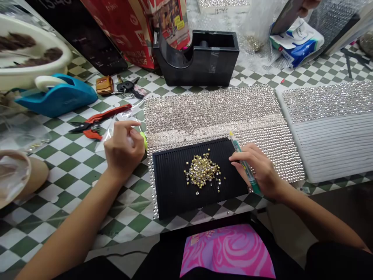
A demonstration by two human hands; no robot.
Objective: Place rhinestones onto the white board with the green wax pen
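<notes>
While the right hand (262, 169) pinches a pen-like tool (237, 146) and whether the curled left hand (124, 149) holds anything cannot be told, rhinestones (201, 171) heaped on the black tray (171, 194) could scatter if jolted.

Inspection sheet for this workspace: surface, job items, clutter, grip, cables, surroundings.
Surface: checkered cloth, partly covered.
Job items: black ridged tray bearing loose stones, lying on a rhinestone sheet.
Clutter: red-handled pliers, keys, blue tape dispenser, black tape dispenser.
Grip: right hand holds a teal pen-like tool; left hand curled beside a lime-green item, hold unclear.
Cables: thin dark line below the cloth's edge, possibly one.
Surroundings: another person's hand, partly visible, top right.
</notes>
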